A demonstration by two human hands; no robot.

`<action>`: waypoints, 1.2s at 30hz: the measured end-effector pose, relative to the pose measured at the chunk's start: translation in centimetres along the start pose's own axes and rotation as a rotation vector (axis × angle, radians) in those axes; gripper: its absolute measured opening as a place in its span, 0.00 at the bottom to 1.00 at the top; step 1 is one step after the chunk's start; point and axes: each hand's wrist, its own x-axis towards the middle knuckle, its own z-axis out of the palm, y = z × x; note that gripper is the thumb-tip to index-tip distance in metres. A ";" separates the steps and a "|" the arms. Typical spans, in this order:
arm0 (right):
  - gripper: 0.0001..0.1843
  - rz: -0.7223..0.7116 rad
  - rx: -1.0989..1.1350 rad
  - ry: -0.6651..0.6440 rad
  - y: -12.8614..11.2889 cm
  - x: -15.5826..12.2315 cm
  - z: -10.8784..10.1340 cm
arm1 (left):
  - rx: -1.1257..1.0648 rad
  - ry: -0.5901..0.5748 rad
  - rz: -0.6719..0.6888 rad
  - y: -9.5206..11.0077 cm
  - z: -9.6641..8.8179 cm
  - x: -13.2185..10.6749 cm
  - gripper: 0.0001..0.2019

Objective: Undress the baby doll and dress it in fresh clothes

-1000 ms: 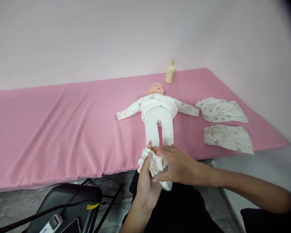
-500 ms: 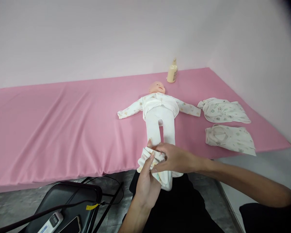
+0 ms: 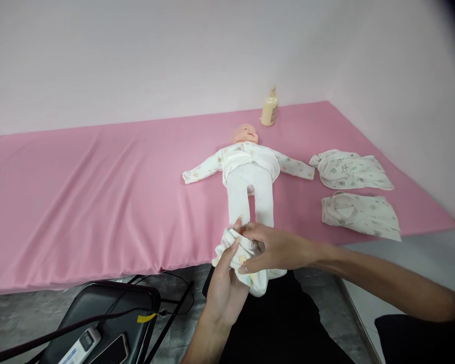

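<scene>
A baby doll [image 3: 250, 174] lies on its back with its head away from me, arms spread and white legs pointing towards me. It wears a white printed top. Just past the table's front edge, by the doll's feet, both hands grip bunched white printed baby pants [image 3: 240, 255]. My left hand [image 3: 227, 285] is closed round them from below, thumb on top. Fingers of my right hand [image 3: 271, 247] are tucked into the gathered opening, with the thumb against the outer cloth. The doll's feet are hidden behind the hands and cloth.
Two folded printed baby garments, one farther back [image 3: 352, 169] and one nearer [image 3: 364, 216], lie at the right on the pink-covered table [image 3: 117, 202]. A cream pump bottle [image 3: 269, 108] stands near the wall. At lower left, a black chair [image 3: 125, 298] holds a phone [image 3: 111, 350] and a white device [image 3: 81, 346].
The right thumb has lifted and straightened over the cloth, and the opening of the pants has shifted slightly. My left hand has moved a little to the left. The doll lies as before.
</scene>
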 end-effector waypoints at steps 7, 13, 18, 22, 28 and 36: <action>0.19 -0.108 0.188 -0.070 1.8 -0.6 0.2 | 0.003 -0.188 -0.069 1.1 -1.3 0.2 0.27; 0.27 -0.120 0.159 0.033 1.6 -0.7 0.6 | 0.147 -0.289 -0.052 1.1 -2.1 0.3 0.27; 0.30 -0.104 0.126 0.056 1.3 -0.4 0.2 | 0.430 -0.267 -0.007 0.9 -3.2 -0.1 0.28; 0.33 -0.096 0.173 0.023 1.9 0.2 -0.3 | 0.768 -0.161 0.093 0.4 -3.2 -0.6 0.29; 0.24 -0.156 0.129 -0.019 3.4 1.6 -0.7 | 0.852 -0.138 0.237 -1.6 -2.9 -1.0 0.31; 0.12 -0.132 0.115 0.048 4.7 3.3 0.0 | 0.791 -0.101 0.185 -1.5 -3.5 -2.8 0.30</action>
